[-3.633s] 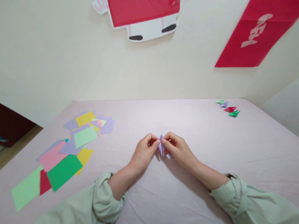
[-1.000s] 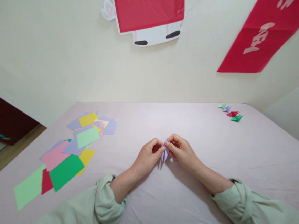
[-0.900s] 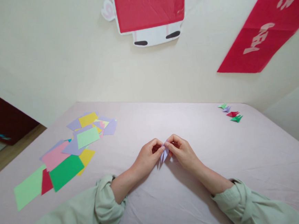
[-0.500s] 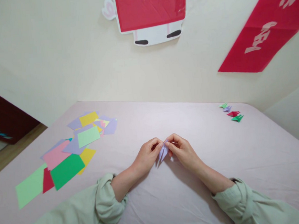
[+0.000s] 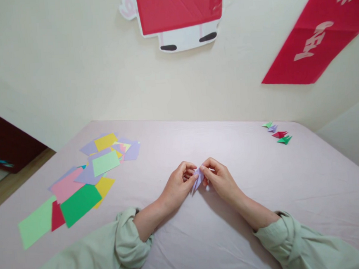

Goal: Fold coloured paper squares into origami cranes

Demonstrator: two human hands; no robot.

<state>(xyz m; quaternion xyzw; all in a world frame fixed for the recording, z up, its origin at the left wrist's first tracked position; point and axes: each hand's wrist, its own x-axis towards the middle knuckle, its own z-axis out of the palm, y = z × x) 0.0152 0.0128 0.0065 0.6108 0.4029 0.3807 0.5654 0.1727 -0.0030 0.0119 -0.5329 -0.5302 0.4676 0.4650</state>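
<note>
A small piece of folded purple paper (image 5: 198,180) with narrow points toward me is held between my two hands, just over the cloth-covered table. My left hand (image 5: 182,182) pinches its left side between thumb and fingers. From the right, my right hand (image 5: 217,175) grips the upper part with thumb and forefinger. The fingertips cover part of the folds. At the far right lie several small folded paper shapes: a light green one (image 5: 268,125), a purple one (image 5: 272,129), a red one (image 5: 280,135) and a green one (image 5: 284,140).
Loose sheets of coloured paper overlap on the left side of the table (image 5: 176,251), among them a green sheet (image 5: 81,205) and a pink sheet (image 5: 68,185). A pale wall (image 5: 188,84) rises behind the far edge, with a red banner (image 5: 303,46) on it.
The purple paper has shifted slightly right and turned a little in my fingers. My left fingers have spread somewhat, and the thumb sits lower along the paper's edge.
</note>
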